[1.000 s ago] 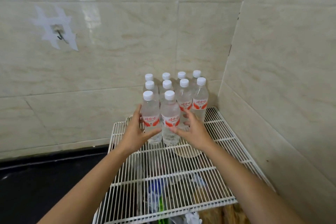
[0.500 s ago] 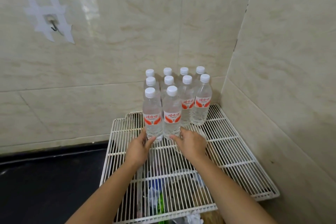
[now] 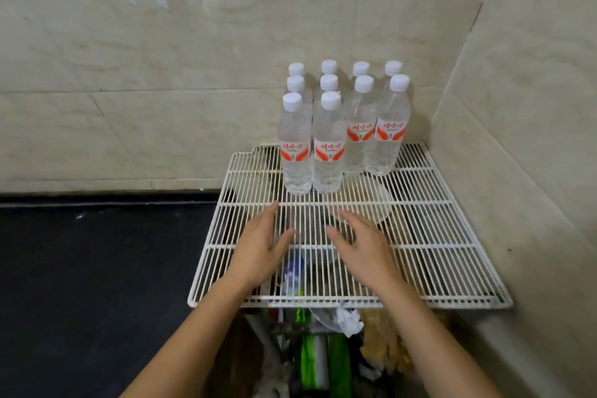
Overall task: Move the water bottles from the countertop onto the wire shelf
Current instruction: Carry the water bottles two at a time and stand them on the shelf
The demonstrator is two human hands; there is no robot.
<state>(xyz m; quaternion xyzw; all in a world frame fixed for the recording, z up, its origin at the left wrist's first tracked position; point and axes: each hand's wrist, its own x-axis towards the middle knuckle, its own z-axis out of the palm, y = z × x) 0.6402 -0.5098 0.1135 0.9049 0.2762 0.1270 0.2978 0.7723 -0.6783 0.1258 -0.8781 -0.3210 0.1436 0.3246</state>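
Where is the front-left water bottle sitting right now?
In the head view the front-left water bottle stands upright on the wire shelf, touching its front-row neighbour, ahead of the open left hand.

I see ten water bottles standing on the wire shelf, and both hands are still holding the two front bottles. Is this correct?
Not quite. The head view shows ten water bottles upright on the wire shelf, but the left hand and right hand hold nothing: both are open, in front of the front two bottles and apart from them.
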